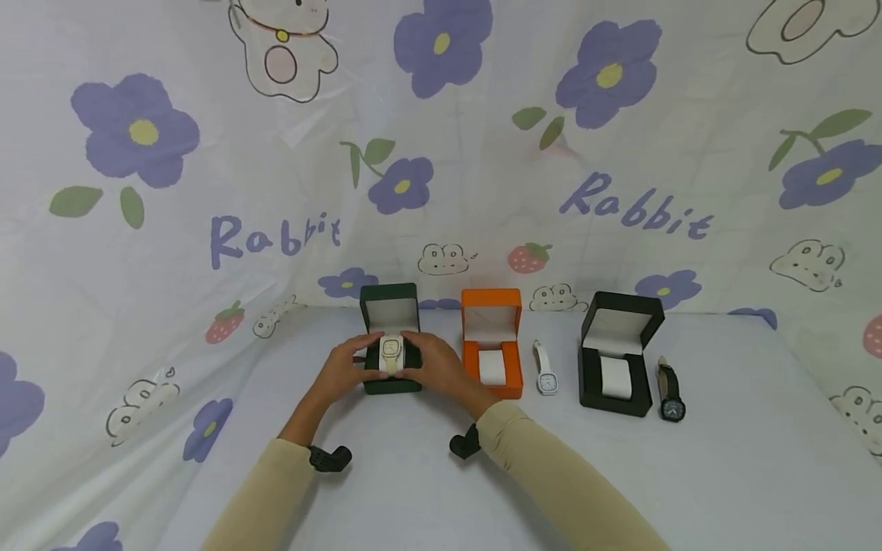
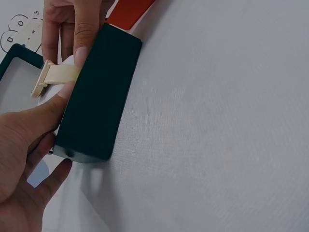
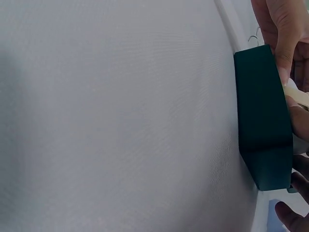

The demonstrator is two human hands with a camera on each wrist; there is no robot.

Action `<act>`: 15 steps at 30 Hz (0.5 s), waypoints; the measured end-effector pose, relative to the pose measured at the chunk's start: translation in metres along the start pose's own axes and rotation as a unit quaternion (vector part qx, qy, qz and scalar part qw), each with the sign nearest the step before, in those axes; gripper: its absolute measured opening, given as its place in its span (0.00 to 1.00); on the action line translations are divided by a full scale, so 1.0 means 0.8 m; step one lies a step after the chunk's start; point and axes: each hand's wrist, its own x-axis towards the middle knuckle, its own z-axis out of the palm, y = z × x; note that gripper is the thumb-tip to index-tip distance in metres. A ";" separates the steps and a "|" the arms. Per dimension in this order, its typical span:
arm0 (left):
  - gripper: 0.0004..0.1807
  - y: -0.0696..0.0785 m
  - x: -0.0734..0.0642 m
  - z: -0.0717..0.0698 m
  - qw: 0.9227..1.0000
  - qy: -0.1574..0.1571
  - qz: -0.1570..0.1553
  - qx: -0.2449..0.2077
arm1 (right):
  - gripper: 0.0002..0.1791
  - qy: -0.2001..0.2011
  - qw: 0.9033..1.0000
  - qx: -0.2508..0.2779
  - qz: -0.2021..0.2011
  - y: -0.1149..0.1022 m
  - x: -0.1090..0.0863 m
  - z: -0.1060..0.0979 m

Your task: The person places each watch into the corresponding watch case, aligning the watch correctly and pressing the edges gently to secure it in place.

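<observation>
A cream wristwatch (image 1: 391, 350) with a squarish face is wrapped round a white cushion (image 2: 53, 91) in the open dark green watch box (image 1: 393, 388). My left hand (image 1: 342, 366) holds the watch and cushion from the left, its thumb beside the strap near the box's front edge. From the right, my right hand (image 1: 436, 363) grips the same watch and cushion. In the left wrist view both thumbs lie beside the cream strap, just behind the green front wall. Parts of the cushion and the fingers inside the box are hidden.
Right of the green box stands an open orange watch box (image 1: 512, 389) with a white cushion, then a white wristwatch (image 1: 547, 376). Farther right are an open black watch box (image 1: 592, 396) with a white cushion and a black wristwatch (image 1: 671, 402). A patterned cloth (image 1: 482, 214) hangs behind.
</observation>
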 end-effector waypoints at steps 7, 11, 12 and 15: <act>0.43 0.003 0.004 0.000 0.999 -0.007 0.008 0.049 | 0.42 -0.013 1.000 -0.019 0.016 0.000 0.000 0.000; 0.43 0.001 0.005 0.002 0.998 -0.017 0.012 0.063 | 0.42 -0.024 0.999 -0.024 0.028 -0.001 -0.004 0.000; 0.43 0.001 0.005 0.002 0.998 -0.017 0.013 0.064 | 0.42 -0.028 0.999 -0.025 0.030 -0.001 -0.005 0.000; 0.43 0.002 0.004 0.001 0.997 -0.018 0.011 0.069 | 0.41 -0.032 0.999 -0.030 0.026 0.000 -0.006 0.000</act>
